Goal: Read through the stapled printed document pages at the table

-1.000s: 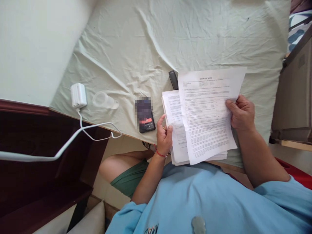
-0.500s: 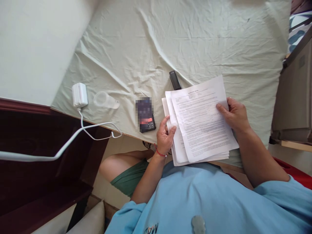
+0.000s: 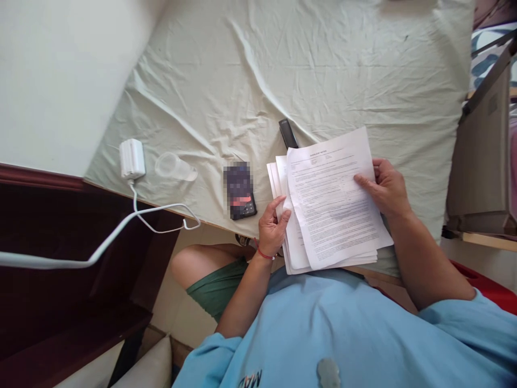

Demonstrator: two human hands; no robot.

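Observation:
A printed sheet of paper [image 3: 335, 210] lies slightly askew on top of a stack of papers [image 3: 278, 175] near the table's front edge. My right hand [image 3: 385, 186] pinches the sheet's right edge, thumb on the printed face and fingers behind. At the left edge, my left hand [image 3: 274, 223] is closed, with thumb and index finger pinching the top sheet's edge. The lower sheets show beneath along the left and bottom. A black device [image 3: 288, 133] lies just beyond the sheet's top edge. Left of my left hand rests a phone [image 3: 246, 207] with its screen blurred out.
A white power adapter [image 3: 132, 159] with a white cable [image 3: 100, 253] sits at the table's left, beside a clear plastic cup [image 3: 175, 166] on its side. A wrinkled pale cloth [image 3: 323, 70] covers the table. A brown case-like object [image 3: 479, 161] stands at the right.
The top sheet has shifted slightly and its upper left corner now sits farther right, baring more of the sheets below. My left fingers have moved to its edge.

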